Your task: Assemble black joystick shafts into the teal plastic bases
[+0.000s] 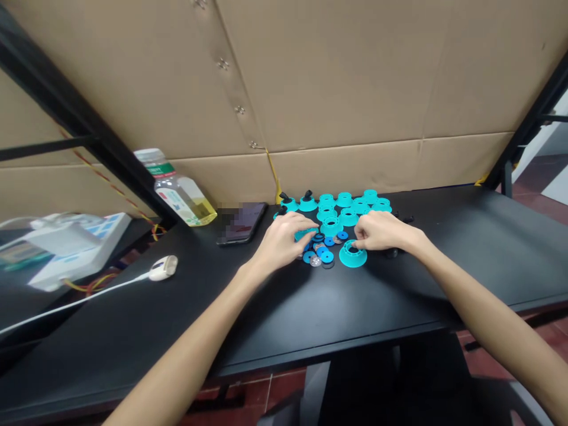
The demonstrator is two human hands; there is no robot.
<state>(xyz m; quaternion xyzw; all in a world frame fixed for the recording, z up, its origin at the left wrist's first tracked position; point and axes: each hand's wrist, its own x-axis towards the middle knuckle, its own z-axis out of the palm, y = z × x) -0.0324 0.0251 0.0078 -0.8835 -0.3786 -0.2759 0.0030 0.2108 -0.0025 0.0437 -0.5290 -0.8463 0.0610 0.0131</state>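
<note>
- My right hand (376, 229) bends in over the near cone (353, 257), its fingertips at the rim; from here I cannot tell whether they pinch anything, as the curled fingers hide it.
- That cone stands wide end down on the table (310, 322), just below those fingertips, seemingly because the broad base is its steadiest footing.
- My left hand (286, 236) arches over a second cone (305, 234), thumb and forefinger bent apart around it; I cannot tell whether they press on it.
- Between my two grips lie blue discs (327, 257) and a clear disc (315, 261), probably kept central so either hand can reach them.
- Beyond both grips stand other cones (349, 218), bunched closely, perhaps to leave the near side free.
- Left of my left grip, the phone (243, 223) and bottle (183, 198) sit apart, likely out of the way.
</note>
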